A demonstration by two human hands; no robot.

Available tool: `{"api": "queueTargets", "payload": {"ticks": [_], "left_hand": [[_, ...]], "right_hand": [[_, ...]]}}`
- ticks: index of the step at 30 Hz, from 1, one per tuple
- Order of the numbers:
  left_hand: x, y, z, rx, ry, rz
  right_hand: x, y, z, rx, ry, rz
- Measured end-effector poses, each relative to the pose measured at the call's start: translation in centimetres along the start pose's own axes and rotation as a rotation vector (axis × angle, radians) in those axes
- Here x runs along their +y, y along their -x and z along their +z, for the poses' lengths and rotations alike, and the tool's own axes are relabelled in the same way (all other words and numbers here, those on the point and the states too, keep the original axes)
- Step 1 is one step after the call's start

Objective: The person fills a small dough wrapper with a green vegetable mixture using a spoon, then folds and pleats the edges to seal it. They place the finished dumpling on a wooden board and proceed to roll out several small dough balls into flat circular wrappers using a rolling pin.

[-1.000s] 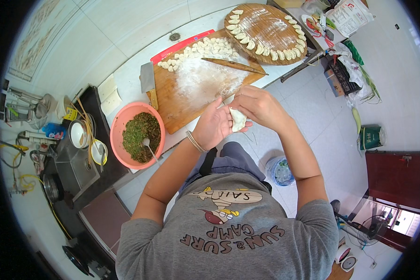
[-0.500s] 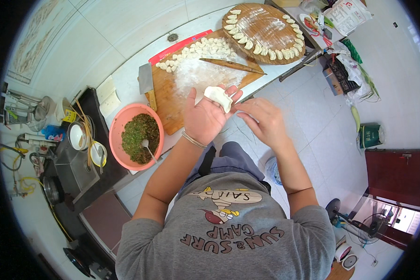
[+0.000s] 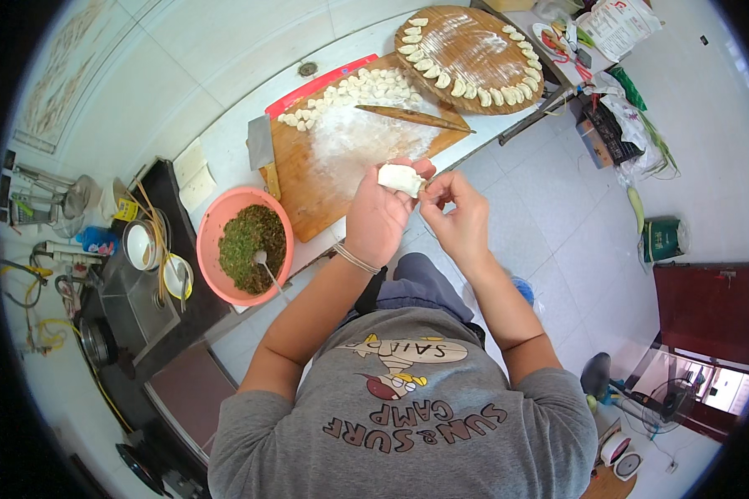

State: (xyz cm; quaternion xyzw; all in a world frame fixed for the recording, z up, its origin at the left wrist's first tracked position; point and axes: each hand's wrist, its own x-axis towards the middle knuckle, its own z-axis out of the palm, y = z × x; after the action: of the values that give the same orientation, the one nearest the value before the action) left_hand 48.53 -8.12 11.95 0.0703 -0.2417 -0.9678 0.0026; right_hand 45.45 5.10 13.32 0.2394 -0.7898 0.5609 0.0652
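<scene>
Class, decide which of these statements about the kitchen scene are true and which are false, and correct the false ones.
1. The left hand holds a white dumpling. True.
2. The right hand is inside the pink bowl. False: it is beside the dumpling.
3. A spoon stands in the bowl's green filling. True.
4. The rolling pin lies on the round board. False: it lies on the rectangular board.
5. Folded dumplings line part of the round board's edge. True.

White folded dumpling, plump, held in cupped left hand
</scene>
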Motion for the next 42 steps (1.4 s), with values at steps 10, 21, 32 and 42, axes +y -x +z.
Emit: {"api": "queueTargets", "payload": {"ticks": [10, 21, 32, 42], "left_hand": [[1.2, 0.7, -0.2, 0.028, 0.115, -0.066], [0.5, 1.2, -0.5, -0.028, -0.011, -0.065], [0.9, 1.4, -0.4, -0.015, -0.029, -0.136], [-0.2, 1.8, -0.2, -0.027, -0.102, -0.184]], "right_hand": [[0.1, -0.7, -1.7, -0.118, 0.045, -0.139], [0.4, -0.9, -2.0, -0.208, 0.063, -0.138], [0.3, -1.9, -3.6, -0.232, 0.09, -0.361], [0.0, -2.0, -4.0, -0.352, 0.142, -0.298]]}}
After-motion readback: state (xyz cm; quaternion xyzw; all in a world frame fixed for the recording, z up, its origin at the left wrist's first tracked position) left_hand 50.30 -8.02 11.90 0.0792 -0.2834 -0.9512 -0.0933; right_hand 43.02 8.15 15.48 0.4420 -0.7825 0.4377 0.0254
